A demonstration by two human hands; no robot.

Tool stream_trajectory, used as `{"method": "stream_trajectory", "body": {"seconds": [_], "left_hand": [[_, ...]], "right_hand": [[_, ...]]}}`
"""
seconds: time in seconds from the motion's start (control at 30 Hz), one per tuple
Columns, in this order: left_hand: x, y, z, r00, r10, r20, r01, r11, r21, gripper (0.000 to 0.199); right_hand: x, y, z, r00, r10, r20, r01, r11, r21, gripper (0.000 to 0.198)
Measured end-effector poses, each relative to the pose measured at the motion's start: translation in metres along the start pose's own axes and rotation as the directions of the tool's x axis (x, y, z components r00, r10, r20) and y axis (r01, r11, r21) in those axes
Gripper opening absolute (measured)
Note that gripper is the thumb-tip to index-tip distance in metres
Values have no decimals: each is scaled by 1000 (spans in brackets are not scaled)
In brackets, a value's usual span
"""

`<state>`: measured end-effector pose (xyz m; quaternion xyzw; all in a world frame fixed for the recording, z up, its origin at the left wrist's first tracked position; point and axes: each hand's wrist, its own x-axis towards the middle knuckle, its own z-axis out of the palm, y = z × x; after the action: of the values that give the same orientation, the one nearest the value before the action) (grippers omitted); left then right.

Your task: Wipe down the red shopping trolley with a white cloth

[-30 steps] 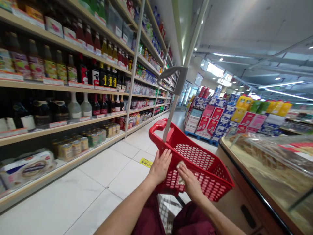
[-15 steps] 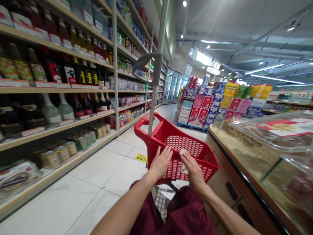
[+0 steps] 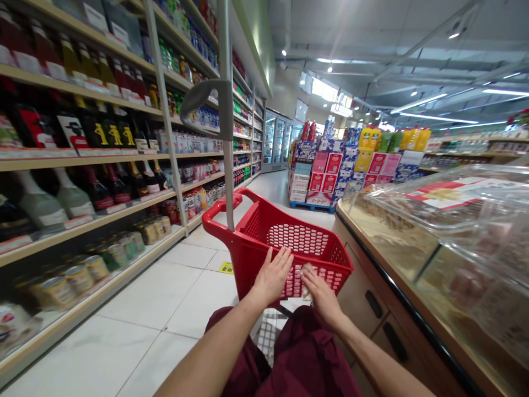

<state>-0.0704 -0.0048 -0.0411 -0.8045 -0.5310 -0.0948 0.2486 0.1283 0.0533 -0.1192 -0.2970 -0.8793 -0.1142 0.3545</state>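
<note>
A red plastic shopping cart [image 3: 243, 256] with honeycomb holes in its basket walls stands right in front of me. My left hand [image 3: 273, 274] lies flat against the near basket wall, its fingers stretched upward to about the rim. Just to its right, my right hand [image 3: 321, 293] holds a pale, crumpled cloth [image 3: 306, 274] against the perforated part of the same wall. The fingers partly cover the cloth. A grey pole [image 3: 228, 182] with a grey loop-shaped bracket [image 3: 206, 105] rises by the cart's handle [image 3: 215, 212].
Shelves of bottles and cans [image 3: 99, 149] run along the left. On the right is a wooden counter [image 3: 363, 259] with clear covers [image 3: 438, 190]. Stacked drink cartons [image 3: 322, 171] stand on a blue pallet ahead. A yellow floor sticker [image 3: 226, 267] lies left of the cart.
The view has shifted, so the cart appears farther left. My right hand has slid the cloth from near the rim lower on the basket wall. My left hand sits farther right along the wall.
</note>
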Motion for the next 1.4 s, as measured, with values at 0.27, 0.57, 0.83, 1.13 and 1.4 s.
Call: {"method": "stream_trajectory", "body": {"seconds": [0.27,0.57,0.83,1.13,1.4], "left_hand": [[4,14,7,998,-30,53,34,997,-74,51],[5,22,14,999,-10,40,14,995,-98,57],[7,15,2,994,6,113,4,996,-89,56],[-1,12,3,991,2,137,7,998,-66,54],[-19,-47,-9,944,-314,101,310,949,50,59]], "right_hand": [[-7,15,-11,993,52,-104,-53,999,-8,45],[-33,42,-23,980,173,-100,-181,981,-68,56],[-53,58,-24,966,258,-17,-259,965,-37,59],[-70,67,-16,893,450,15,-449,893,-42,62],[-12,89,-42,846,507,-167,-512,859,18,52]]}}
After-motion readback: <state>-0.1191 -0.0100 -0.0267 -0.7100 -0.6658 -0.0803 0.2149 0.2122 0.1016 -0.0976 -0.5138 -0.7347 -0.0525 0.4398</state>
